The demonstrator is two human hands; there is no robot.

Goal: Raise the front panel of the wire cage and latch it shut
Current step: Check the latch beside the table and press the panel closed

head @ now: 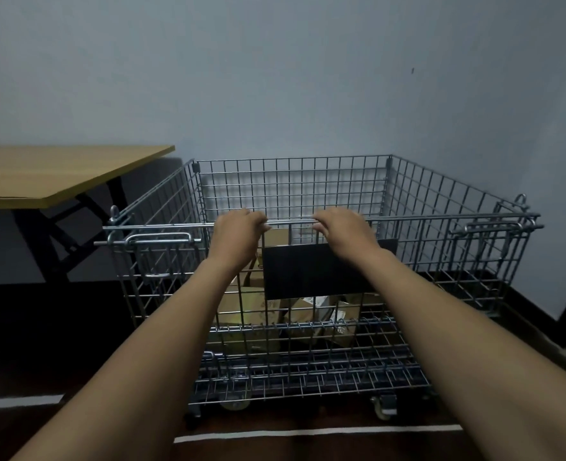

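Note:
A grey wire cage [441, 194] on castors stands against the wall. Its front panel [161, 287] is upright, its top bar level with the side panels' tops. My left hand [238, 232] and my right hand [341, 227] both grip that top bar near its middle, fingers curled over it. A black plate [311, 271] is fixed to the panel below my right hand. A sliding latch handle [158, 239] sits at the panel's left end and another latch handle [491, 227] at the right end. Whether the latches are engaged cannot be told.
Cardboard boxes [251, 307] lie inside the cage. A wooden table [52, 174] with black legs stands to the left, close to the cage's left side. White floor lines [308, 434] run in front of the cage. The wall is right behind it.

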